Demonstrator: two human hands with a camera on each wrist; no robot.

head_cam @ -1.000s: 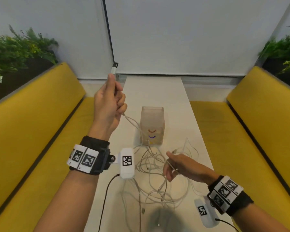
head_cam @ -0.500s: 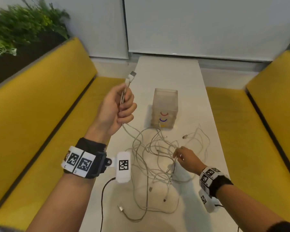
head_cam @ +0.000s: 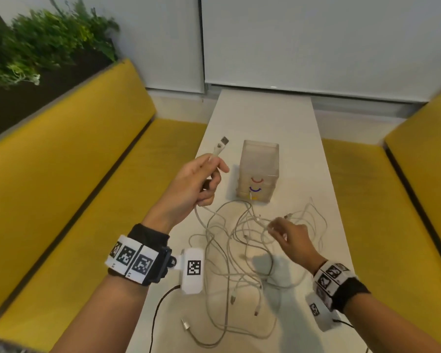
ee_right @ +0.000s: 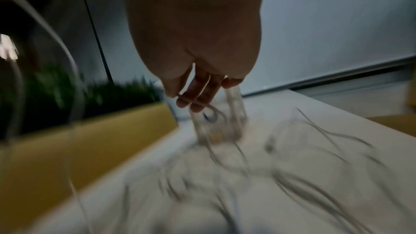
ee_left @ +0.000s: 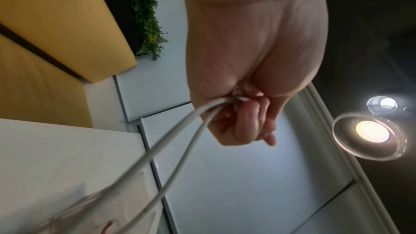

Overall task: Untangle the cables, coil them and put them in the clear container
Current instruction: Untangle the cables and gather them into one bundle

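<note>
A tangle of white cables (head_cam: 236,253) lies spread over the white table (head_cam: 262,115), in front of the clear container (head_cam: 260,171). The container stands upright with coloured arcs on its front. My left hand (head_cam: 214,174) is raised just left of the container and grips one white cable, whose USB plug (head_cam: 222,143) sticks up above the fingers. In the left wrist view two cable strands (ee_left: 180,141) run out of the curled left hand (ee_left: 247,124). My right hand (head_cam: 278,229) hovers over the tangle's right part with loose fingers (ee_right: 198,95); this view is blurred.
Yellow benches (head_cam: 69,174) (head_cam: 402,189) run along both sides of the narrow table. A green plant (head_cam: 38,49) stands behind the left bench. Loose plugs (head_cam: 186,325) lie near the table's front. Black wires (head_cam: 158,309) hang from the wrist cameras.
My left hand has come down with the plug, from high up to beside the container. My right hand has moved forward over the tangle and its fingers have loosened.
</note>
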